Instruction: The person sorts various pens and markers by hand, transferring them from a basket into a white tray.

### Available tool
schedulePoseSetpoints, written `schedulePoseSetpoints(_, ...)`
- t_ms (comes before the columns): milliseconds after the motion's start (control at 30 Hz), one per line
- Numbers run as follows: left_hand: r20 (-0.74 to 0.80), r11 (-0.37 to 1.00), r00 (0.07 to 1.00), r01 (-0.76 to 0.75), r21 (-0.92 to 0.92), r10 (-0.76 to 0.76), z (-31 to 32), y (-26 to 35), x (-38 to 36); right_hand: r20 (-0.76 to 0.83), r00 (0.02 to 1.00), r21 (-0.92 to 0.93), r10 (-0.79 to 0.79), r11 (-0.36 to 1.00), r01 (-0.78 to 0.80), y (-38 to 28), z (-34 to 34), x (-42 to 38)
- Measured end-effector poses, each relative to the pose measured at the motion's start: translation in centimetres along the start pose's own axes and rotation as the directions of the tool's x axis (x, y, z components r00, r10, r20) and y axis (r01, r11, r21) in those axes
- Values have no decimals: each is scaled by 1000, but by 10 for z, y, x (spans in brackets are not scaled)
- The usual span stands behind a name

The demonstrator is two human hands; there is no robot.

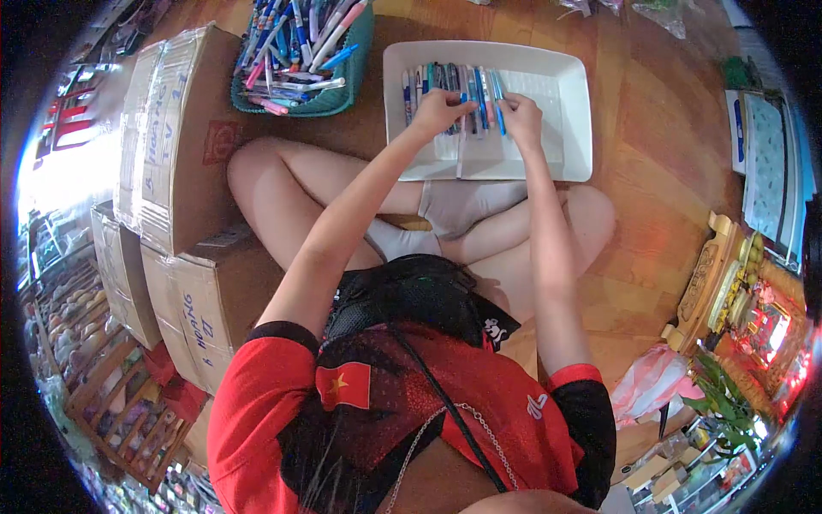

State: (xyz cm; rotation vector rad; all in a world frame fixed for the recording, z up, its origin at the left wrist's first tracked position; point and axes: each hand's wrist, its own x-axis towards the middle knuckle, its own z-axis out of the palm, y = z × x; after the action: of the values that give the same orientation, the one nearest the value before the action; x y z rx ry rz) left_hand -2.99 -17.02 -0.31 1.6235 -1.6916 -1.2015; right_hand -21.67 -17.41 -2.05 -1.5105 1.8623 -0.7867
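Note:
A white rectangular tray lies on the floor in front of my crossed legs. Inside it, a row of pens stands side by side, with blue, dark, white and pinkish barrels. My left hand reaches over the middle of the row. Its fingers are drawn together at the pens, and what they pinch is hidden. At the row's right end, my right hand has its fingers closed on a light blue pen, slightly tilted. Both hands are close together.
A teal basket heaped with assorted pens stands left of the tray. Cardboard boxes are stacked along my left side. To the right are a carved wooden stand, a lit red shrine and a pink-white plastic bag.

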Motion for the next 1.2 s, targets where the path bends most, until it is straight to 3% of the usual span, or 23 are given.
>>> schedulePoseSetpoints(67,-3,997,1000,-1,-75,0,2,-5,-1,5,999,-49,-41,998,41,-7,-2,-1)
schedulePoseSetpoints(200,37,998,998,60,-21,-59,-1,-4,-1,-39,997,-36,-66,997,65,-9,2,-7)
schedulePoseSetpoints(300,17,998,999,48,-50,-47,3,-6,1,-62,990,-163,-129,980,118,1,6,-3)
schedulePoseSetpoints(467,15,989,994,108,-99,-107,-1,3,-1,-140,987,-31,-82,996,78,3,5,-7)
schedulePoseSetpoints(667,2,922,995,95,-376,-101,6,-13,7,-117,991,28,-62,997,66,10,2,-4)
schedulePoseSetpoints(767,23,808,987,145,-571,-160,9,-4,10,-120,990,19,-71,997,74,0,-10,-5)
schedulePoseSetpoints(800,24,814,986,151,-561,-166,7,2,12,-123,990,15,-67,997,70,-10,-18,-6)
schedulePoseSetpoints(867,28,824,983,166,-542,-179,5,11,16,14,999,101,-51,994,50,-17,-35,-5)
schedulePoseSetpoints(967,-12,769,996,60,-636,-88,11,29,25,245,965,297,-95,955,19,-20,-40,-15)
schedulePoseSetpoints(1000,-18,794,998,34,-607,-57,17,31,30,319,939,370,-126,929,-1,-22,-38,-19)
schedulePoseSetpoints(1067,-24,836,1000,-21,-548,9,24,43,38,293,948,247,-124,968,50,-24,-38,-20)
schedulePoseSetpoints(1133,-108,932,988,-141,-332,111,35,50,41,300,950,155,-90,987,45,-23,-43,-15)
schedulePoseSetpoints(1200,-193,943,940,-307,-125,280,44,52,44,179,983,51,-27,999,18,-14,-48,-8)
